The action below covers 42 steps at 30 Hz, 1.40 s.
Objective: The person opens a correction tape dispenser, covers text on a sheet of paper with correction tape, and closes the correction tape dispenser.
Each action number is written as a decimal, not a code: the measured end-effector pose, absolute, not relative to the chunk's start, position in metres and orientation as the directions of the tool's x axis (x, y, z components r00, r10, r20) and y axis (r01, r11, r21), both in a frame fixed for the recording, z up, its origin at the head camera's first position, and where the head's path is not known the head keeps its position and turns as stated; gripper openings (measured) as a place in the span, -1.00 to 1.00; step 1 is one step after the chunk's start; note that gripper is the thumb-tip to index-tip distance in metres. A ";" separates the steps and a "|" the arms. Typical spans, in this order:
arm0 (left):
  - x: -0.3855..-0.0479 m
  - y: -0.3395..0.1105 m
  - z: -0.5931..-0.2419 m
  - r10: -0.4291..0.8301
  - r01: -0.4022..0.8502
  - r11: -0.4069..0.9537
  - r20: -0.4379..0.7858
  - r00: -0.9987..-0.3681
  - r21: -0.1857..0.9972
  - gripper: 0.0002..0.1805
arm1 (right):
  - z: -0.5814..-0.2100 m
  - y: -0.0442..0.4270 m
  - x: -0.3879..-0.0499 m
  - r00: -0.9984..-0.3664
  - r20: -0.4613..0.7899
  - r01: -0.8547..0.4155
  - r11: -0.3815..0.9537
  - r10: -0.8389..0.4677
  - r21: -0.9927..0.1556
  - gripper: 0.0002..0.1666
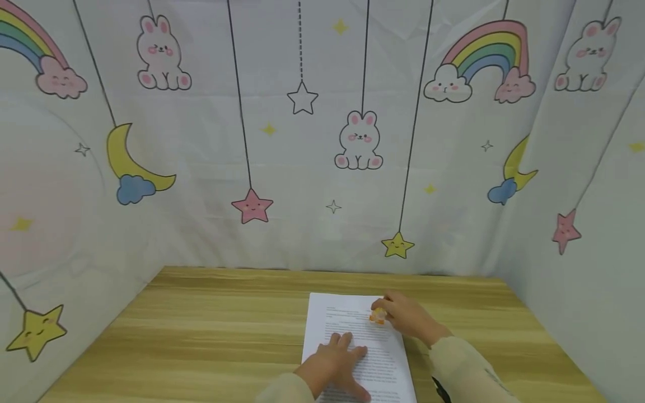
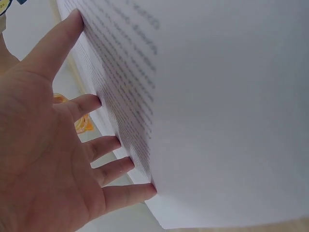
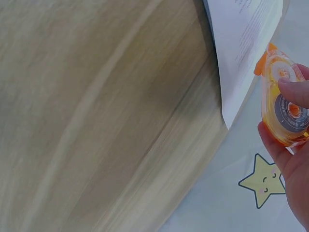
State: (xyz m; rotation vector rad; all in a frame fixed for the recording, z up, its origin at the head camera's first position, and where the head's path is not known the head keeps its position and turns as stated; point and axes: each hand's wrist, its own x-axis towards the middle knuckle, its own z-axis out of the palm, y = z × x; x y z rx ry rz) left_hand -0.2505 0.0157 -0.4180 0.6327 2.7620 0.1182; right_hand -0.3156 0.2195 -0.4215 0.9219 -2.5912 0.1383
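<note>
Wood-grain tabletop [image 1: 201, 330], patterned backdrop [image 1: 312, 235] past far edge, ahead of both hands. Runs wide L of L hand [image 1: 336, 365], narrower R of R hand [image 1: 407, 317]. Under L hand: printed paper [image 1: 380, 354], near end cut off in head view. Presses there w/ fingers spread, gripping nothing. Pinches tape roller [image 3: 286, 113], clear/orange, btwn thumb & fingers of R hand, near paper's far R corner, fwd & R of L hand. Tip contact w/ paper: can't tell.
</note>
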 end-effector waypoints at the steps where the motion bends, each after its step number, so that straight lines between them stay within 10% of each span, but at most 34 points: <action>1: -0.250 0.016 -0.418 0.435 0.412 0.900 -0.276 -0.857 0.141 -0.08 | -0.422 0.221 -0.315 -0.695 0.397 -0.636 0.770 -0.599 0.051 -0.59; 15: -0.251 0.016 -0.418 0.444 0.416 0.896 -0.272 -0.854 0.156 -0.08 | -0.424 0.218 -0.313 -0.629 0.419 -0.704 0.708 -0.656 0.052 -0.60; 24: -0.250 0.016 -0.418 0.455 0.426 0.890 -0.261 -0.851 0.162 -0.07 | -0.426 0.211 -0.314 -0.717 0.323 -0.643 0.765 -0.618 0.036 -0.61; 42: -0.251 0.016 -0.420 0.456 0.430 0.890 -0.261 -0.851 0.152 -0.08 | -0.419 0.203 -0.311 -0.703 0.249 -0.647 0.745 -0.666 0.164 -0.64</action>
